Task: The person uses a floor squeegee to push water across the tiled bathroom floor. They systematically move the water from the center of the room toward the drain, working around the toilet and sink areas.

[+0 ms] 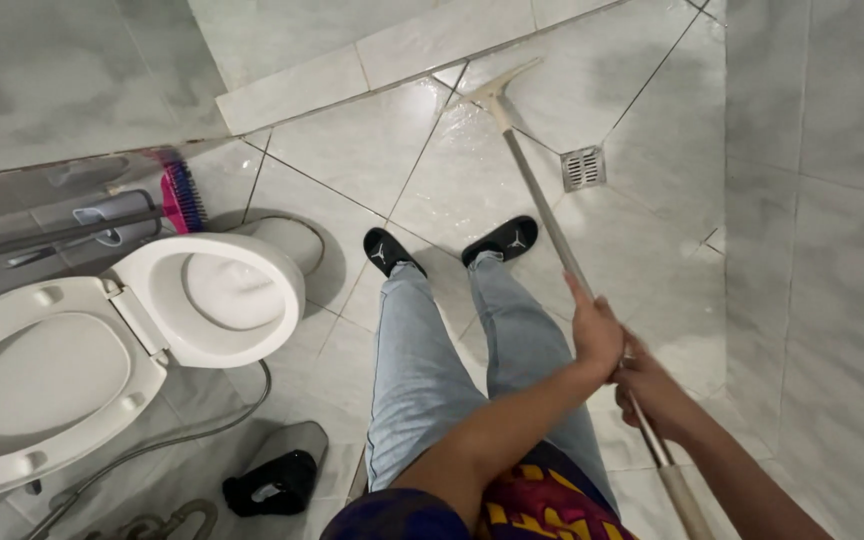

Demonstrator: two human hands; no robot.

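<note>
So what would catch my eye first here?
Probably the squeegee on its long pole, gripped by the left hand and right hand and reaching across the wet tiles toward the drain. Next, the open toilet at left, with a pink brush behind it.

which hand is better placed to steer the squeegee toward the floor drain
Probably the left hand: it grips the long metal-handled floor squeegee further down the pole, nearer the blade and the square metal floor drain. The right hand holds behind it.
</note>
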